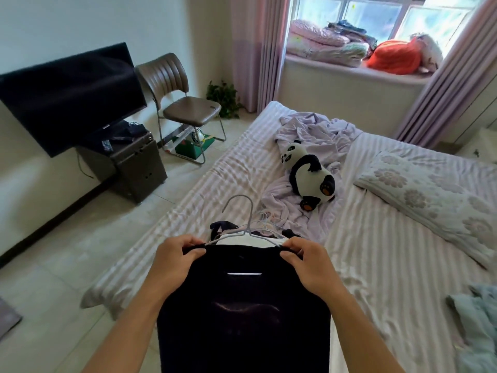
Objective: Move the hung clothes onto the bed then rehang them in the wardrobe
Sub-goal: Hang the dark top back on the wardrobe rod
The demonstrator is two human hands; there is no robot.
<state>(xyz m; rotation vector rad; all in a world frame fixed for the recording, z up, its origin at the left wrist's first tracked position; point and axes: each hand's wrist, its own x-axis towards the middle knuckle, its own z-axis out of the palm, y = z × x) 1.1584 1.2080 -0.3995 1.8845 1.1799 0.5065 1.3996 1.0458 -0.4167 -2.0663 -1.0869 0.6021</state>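
Note:
A black garment (243, 313) hangs in front of me on a pale wire hanger (248, 224), over the near edge of the striped bed (376, 251). My left hand (173, 261) pinches its left shoulder and my right hand (309, 262) pinches its right shoulder. Just beyond the black garment, more clothes on hangers (266, 232) lie in a pile on the bed, with white and dark cloth showing. The wardrobe is out of view.
A panda plush (309, 175) lies on a crumpled lilac sheet (317, 130) mid-bed, a floral pillow (430, 197) to the right, light blue cloth (476, 319) at the near right. Left of the bed are tiled floor, a brown chair (183, 109), a television (70, 95) and a dark cabinet (134, 168).

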